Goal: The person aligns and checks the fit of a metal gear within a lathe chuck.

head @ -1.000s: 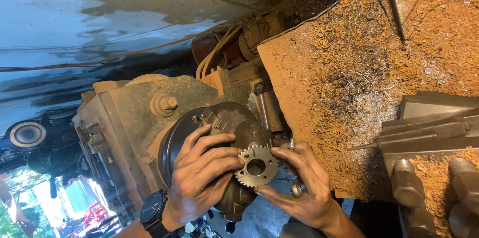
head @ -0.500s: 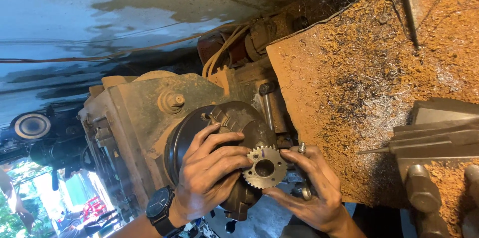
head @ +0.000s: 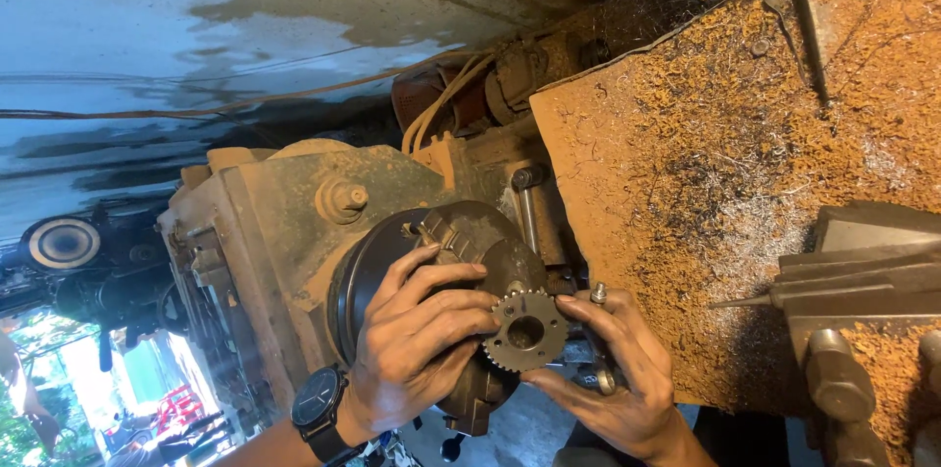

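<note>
A small toothed metal gear [head: 526, 331] with a round centre hole sits against the face of a dark lathe chuck [head: 431, 271]. My left hand [head: 417, 349], with a black watch on the wrist, grips the gear's left edge with fingertips and rests on the chuck. My right hand [head: 613, 379] pinches the gear's lower right edge and also holds a slim metal chuck key [head: 600, 340] between its fingers. The chuck's lower half is hidden behind both hands.
The grimy lathe headstock [head: 284, 222] stands behind the chuck. A tray thick with brown metal chips [head: 706, 183] lies to the right. The tool post and cutting tool [head: 843, 281] sit at the far right. A blue-grey wall [head: 196, 26] fills the top.
The view has drifted slightly. Both hands stay on the gear at the chuck, with my left fingers shifted a little around its edge.
</note>
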